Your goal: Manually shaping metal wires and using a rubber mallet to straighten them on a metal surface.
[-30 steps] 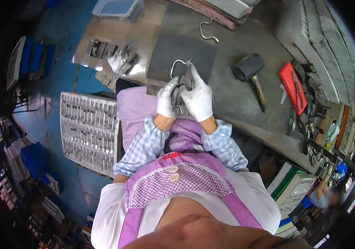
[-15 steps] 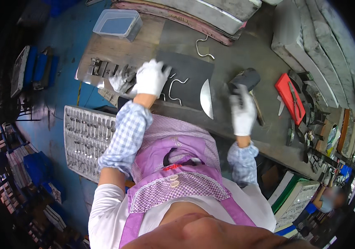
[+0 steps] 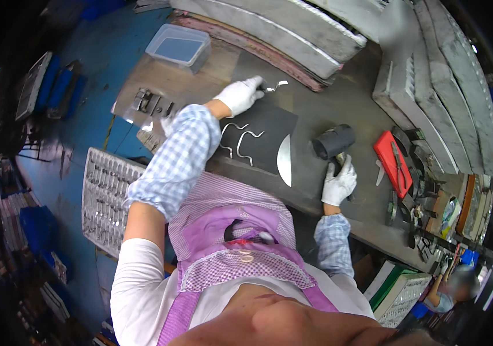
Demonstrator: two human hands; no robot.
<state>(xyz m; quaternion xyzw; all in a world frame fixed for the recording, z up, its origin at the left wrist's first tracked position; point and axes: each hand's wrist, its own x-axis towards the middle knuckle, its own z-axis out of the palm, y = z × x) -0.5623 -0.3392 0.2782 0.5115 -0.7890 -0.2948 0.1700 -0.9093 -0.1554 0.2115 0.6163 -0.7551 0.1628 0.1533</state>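
Observation:
My left hand (image 3: 239, 95), in a white glove, is stretched out to the far side of the dark metal plate (image 3: 269, 124) and has its fingers on a bent silver wire hook (image 3: 273, 87). Two more bent wire pieces (image 3: 240, 140) lie loose on that plate, near my left forearm. My right hand (image 3: 338, 183), also gloved, grips the handle of a black rubber mallet (image 3: 333, 142) at the plate's right. A curved bright metal piece (image 3: 284, 161) rests on the plate's right edge.
A clear plastic box (image 3: 178, 47) stands at the far left of the bench. Small metal parts (image 3: 151, 104) lie on a sheet at the left. A tray of metal pieces (image 3: 105, 196) sits below the bench. A red tool case (image 3: 393, 164) lies to the right.
My hands, together over the plate a second ago, have parted. The left reached farther out to the wire hook; the right moved right and closed on the mallet handle.

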